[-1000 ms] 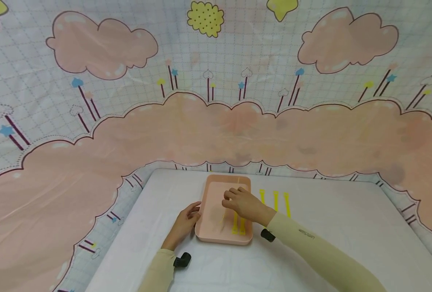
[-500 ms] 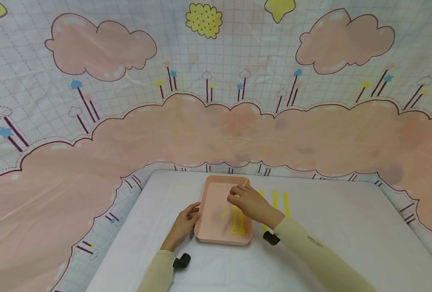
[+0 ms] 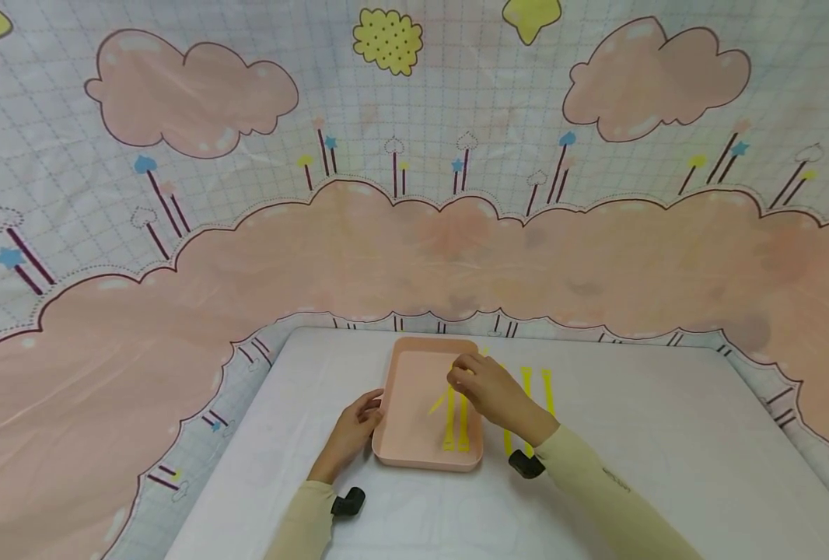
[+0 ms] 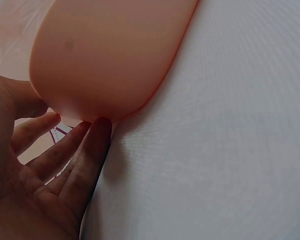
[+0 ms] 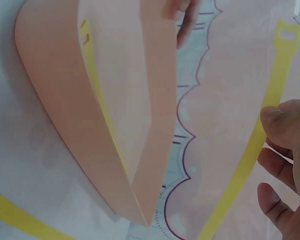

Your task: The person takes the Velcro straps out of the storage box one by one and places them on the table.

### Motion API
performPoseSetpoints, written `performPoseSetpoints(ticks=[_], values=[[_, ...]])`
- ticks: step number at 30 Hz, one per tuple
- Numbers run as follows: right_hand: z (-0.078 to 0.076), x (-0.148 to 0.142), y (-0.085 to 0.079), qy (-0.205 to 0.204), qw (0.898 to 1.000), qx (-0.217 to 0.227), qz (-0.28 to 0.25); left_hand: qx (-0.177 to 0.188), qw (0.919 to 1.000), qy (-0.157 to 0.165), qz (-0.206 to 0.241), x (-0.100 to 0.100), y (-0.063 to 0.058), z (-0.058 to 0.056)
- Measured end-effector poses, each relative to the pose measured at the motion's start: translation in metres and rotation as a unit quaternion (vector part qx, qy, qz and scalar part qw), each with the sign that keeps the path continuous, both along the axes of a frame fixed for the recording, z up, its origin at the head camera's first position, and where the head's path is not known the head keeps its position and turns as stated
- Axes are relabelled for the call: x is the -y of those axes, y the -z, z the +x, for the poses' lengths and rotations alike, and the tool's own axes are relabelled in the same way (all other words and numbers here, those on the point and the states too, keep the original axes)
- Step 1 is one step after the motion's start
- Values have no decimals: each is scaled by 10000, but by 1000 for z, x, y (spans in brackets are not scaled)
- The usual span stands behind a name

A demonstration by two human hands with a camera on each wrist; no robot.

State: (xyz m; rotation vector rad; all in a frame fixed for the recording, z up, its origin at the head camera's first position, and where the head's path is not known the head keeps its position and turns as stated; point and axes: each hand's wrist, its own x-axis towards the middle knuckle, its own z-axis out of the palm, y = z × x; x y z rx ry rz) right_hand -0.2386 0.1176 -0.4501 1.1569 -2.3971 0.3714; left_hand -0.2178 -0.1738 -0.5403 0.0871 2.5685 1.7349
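A flat yellow strap with a slotted end is pinched between the thumb and fingers of my right hand, above the right side of a pink tray. In the head view the hand covers the strap's middle. Two similar yellow straps lie lengthwise in the tray, towards its right side. My left hand touches the tray's left wall with its fingertips; in the left wrist view the fingers are extended against the outer wall.
More yellow straps lie on the white table to the right of the tray, partly hidden by the right arm. A printed cloth with clouds hangs behind the table. A black wrist camera sits on each forearm.
My right hand has moved a little to the right, taking the strap along. Held near-upright over the tray before, the strap now slants. The left hand and tray have stayed put.
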Motion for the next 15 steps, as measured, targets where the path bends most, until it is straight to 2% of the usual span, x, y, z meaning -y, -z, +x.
performPoseSetpoints(ticks=[11, 15], values=[[4, -5, -1, 31, 9973, 292, -676, -64, 10000, -11, -43, -1, -1, 1], [4, -8, -1, -38, 9932, 366, -1101, -42, 10000, 0, 10, -1, -2, 2]])
